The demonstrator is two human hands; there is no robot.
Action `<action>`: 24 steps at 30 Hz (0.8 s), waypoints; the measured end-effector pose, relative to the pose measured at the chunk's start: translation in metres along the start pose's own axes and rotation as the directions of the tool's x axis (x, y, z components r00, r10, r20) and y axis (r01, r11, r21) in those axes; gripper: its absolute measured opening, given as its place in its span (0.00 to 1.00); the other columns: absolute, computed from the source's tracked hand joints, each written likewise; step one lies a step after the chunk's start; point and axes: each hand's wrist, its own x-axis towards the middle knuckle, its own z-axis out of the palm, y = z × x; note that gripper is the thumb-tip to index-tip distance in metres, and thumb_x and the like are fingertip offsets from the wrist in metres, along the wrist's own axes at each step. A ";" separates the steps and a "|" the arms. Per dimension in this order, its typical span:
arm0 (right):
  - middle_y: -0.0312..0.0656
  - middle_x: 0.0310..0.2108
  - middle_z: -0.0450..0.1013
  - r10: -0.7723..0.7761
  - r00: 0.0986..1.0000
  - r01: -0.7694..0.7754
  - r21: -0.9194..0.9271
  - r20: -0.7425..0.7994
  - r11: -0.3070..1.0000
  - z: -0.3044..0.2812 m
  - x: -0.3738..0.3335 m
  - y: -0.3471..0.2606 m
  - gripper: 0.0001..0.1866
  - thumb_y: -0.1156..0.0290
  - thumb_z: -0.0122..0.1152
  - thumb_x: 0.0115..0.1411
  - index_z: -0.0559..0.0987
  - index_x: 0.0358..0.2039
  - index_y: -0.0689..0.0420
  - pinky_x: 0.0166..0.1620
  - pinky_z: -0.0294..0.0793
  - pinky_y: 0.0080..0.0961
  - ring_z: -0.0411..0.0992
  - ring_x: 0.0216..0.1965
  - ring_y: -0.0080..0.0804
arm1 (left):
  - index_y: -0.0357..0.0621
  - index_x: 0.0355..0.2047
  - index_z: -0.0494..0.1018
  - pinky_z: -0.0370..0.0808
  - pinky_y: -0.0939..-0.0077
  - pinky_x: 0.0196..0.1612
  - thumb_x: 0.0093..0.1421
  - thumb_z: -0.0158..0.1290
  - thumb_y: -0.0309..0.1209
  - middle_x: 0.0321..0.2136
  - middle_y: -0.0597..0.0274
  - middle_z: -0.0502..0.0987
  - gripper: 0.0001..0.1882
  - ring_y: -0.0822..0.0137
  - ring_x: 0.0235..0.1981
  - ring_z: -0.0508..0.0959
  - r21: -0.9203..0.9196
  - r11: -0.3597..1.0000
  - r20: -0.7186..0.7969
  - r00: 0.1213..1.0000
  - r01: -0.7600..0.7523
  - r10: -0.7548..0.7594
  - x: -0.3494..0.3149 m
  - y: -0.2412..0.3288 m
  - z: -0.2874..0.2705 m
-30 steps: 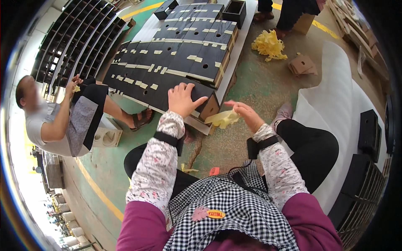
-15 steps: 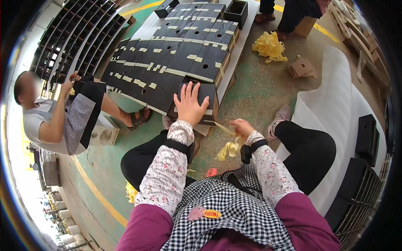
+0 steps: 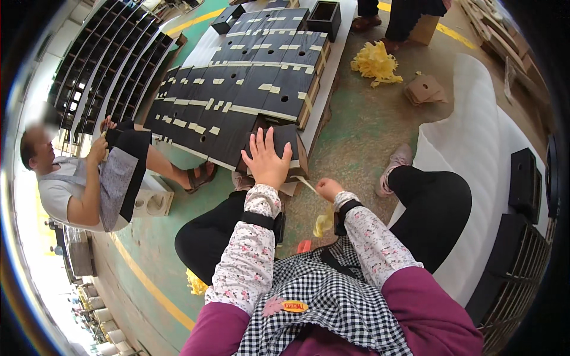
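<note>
Beneath me runs a worn green floor (image 3: pixel 148 252), marked with a yellow line (image 3: pixel 153 289) on my left; beyond it, bright light (image 3: pixel 35 261), perhaps from windows, whitens everything.

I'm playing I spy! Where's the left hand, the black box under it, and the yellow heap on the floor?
Left hand (image 3: pixel 270 167): head view, back of the hand.
Black box (image 3: pixel 287 133): head view, its top, beyond the thumb.
Yellow heap (image 3: pixel 376 62): head view, middle of the heap.

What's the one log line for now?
left hand: spread on black box; right hand: pinching pale tape strip; yellow heap: on floor
</note>
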 end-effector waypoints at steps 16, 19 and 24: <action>0.43 0.47 0.71 -0.340 0.929 0.267 0.367 0.149 0.891 -0.068 0.003 -0.048 0.23 0.65 0.55 0.59 0.69 0.53 0.59 0.48 0.68 0.23 0.70 0.45 0.31 | 0.52 0.60 0.56 0.47 0.40 0.59 0.58 0.42 0.51 0.61 0.57 0.55 0.32 0.54 0.63 0.52 -0.051 0.997 -0.002 0.998 -0.063 0.063 -0.007 -0.014 0.001; 0.40 0.44 0.71 -0.303 0.925 0.113 0.597 0.228 0.794 -0.060 -0.002 -0.076 0.25 0.66 0.55 0.59 0.65 0.57 0.58 0.43 0.70 0.21 0.70 0.41 0.26 | 0.52 0.60 0.56 0.48 0.40 0.58 0.58 0.43 0.51 0.61 0.57 0.55 0.32 0.54 0.63 0.52 -0.049 0.996 -0.006 0.997 -0.071 0.071 -0.008 -0.013 -0.001; 0.35 0.39 0.71 -0.366 0.890 -0.036 0.843 0.271 0.537 -0.034 0.015 -0.055 0.23 0.69 0.53 0.60 0.65 0.56 0.57 0.34 0.70 0.17 0.69 0.34 0.19 | 0.53 0.59 0.57 0.48 0.41 0.58 0.57 0.46 0.50 0.61 0.57 0.56 0.32 0.54 0.62 0.54 -0.058 0.994 -0.054 0.995 -0.089 0.085 -0.006 -0.013 -0.002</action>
